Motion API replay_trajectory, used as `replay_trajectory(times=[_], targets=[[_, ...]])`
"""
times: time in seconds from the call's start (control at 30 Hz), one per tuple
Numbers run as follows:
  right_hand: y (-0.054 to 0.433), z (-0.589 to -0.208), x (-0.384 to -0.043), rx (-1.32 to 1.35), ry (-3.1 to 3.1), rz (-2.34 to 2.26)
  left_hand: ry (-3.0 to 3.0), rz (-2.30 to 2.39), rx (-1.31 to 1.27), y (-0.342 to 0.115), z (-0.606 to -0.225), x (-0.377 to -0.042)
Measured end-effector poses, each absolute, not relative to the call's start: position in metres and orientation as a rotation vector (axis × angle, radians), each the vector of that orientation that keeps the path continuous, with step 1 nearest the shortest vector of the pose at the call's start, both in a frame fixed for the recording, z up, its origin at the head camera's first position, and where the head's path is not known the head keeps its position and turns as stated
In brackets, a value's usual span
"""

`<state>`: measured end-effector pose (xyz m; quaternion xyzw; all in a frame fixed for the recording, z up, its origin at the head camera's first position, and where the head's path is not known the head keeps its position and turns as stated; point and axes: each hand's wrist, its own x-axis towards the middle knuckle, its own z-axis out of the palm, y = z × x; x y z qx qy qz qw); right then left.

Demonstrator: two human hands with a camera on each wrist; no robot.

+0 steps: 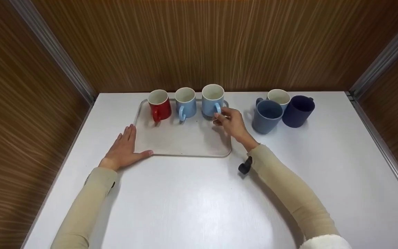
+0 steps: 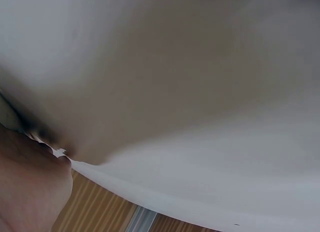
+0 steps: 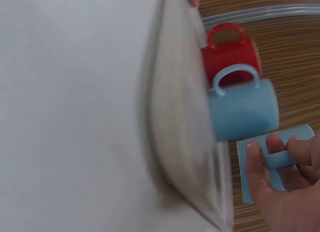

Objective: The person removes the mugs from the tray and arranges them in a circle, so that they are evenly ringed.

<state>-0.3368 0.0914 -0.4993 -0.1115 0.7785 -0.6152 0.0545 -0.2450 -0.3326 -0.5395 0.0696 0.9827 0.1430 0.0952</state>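
Walls border the table. Right hand pinches blue mug by handle; tray below bears red mug, leftward. Left hand spread.

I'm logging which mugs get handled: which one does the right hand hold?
The light-blue mug, rightmost of the row of three at the tray. The right hand grips its handle, while the other mugs stand untouched.
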Motion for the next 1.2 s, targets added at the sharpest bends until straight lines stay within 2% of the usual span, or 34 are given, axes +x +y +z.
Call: replay_trajectory(times=[0.37,0.77,1.2], targets=[[0.116,-0.457,-0.313,-0.471,2.282,-1.959,2.904,0.403,0.191,-0.332,-0.541,-0.246],[0.168,-0.419,-0.294,-0.571,2.215,-2.115,2.903,0.395,0.193,-0.333,-0.539,-0.246],[0.227,-0.398,-0.278,-0.550,2.258,-2.189,2.905,0.397,0.196,-0.332,-0.539,-0.245]])
